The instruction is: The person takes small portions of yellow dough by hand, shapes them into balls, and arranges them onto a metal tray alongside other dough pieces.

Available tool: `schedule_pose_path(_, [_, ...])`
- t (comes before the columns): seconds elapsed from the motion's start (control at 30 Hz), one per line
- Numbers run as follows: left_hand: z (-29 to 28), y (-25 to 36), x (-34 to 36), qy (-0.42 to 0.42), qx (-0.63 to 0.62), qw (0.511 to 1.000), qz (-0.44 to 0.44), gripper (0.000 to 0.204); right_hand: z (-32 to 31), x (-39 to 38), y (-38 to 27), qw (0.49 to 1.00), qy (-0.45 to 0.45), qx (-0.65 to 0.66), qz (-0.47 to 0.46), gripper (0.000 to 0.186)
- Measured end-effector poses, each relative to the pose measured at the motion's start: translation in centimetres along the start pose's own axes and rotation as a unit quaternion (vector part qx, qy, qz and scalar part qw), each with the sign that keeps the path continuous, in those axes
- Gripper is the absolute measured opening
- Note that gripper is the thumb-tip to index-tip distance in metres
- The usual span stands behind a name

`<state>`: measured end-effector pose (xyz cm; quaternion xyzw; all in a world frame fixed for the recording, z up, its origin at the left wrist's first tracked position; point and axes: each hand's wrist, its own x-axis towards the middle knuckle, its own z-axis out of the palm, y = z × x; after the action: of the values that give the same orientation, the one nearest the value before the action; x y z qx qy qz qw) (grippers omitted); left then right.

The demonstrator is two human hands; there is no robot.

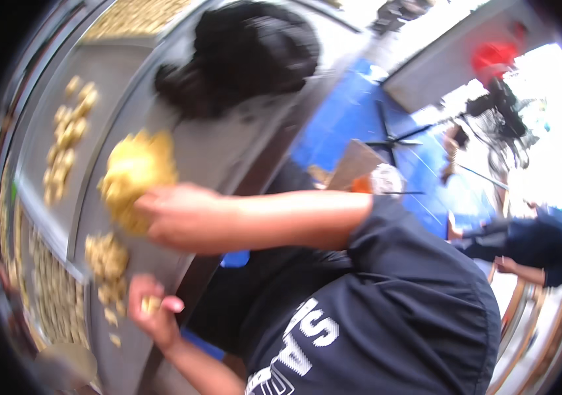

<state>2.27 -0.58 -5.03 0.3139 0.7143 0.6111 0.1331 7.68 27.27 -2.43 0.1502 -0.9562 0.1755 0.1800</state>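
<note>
A large yellow lump of what looks like dough (137, 161) sits on the grey metal table (192, 148). My right hand (175, 217) is at the lump's edge, fingers curled in and pressed on it. My left hand (152, 309) is closed round a small pale-yellow dough piece (151, 304), thumb out, close to the table's edge. Beside it lies a pile of small dough pieces (106, 257), with a few loose ones trailing off. The picture is smeared by motion, so fine detail of the fingers is lost.
A metal tray (37, 155) beyond the lump holds a row of shaped pieces (67, 141). Another tray (57, 289) is packed with rows of pieces. A large black, blurred shape (248, 56) is at the table's far end. People (531, 243) and a blue floor (340, 118) lie to the right.
</note>
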Motion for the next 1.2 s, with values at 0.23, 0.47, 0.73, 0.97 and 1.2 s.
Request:
schedule_pose_path(0.23, [0.9,0.1,0.9,-0.007,-0.124,0.992,-0.024,0.055,3.3,0.3,-0.2,0.993,0.08,-0.086,-0.031,0.015])
schedule_pose_path(0.47, [-2.9,-3.1,1.0,-0.047,-0.163,0.985,-0.026,0.05,3.6,8.2,-2.7,0.978,0.004,-0.16,-0.134,0.016])
schedule_pose_path(0.73, [-1.7,-1.9,0.1,0.095,-0.148,0.984,-0.04,0.041,5.2,4.6,-2.8,0.964,-0.042,-0.243,-0.1,0.027])
schedule_pose_path(0.97, [-0.9,3.3,-1.0,-0.031,0.179,0.982,-0.052,0.028,1.0,-0.4,-2.8,0.992,0.009,-0.124,-0.036,0.015])
schedule_pose_path(1.2, [-2.6,-0.4,0.4,-0.032,0.289,0.956,0.032,0.041,4.2,-0.3,-0.8,0.989,0.077,-0.111,-0.058,0.016])
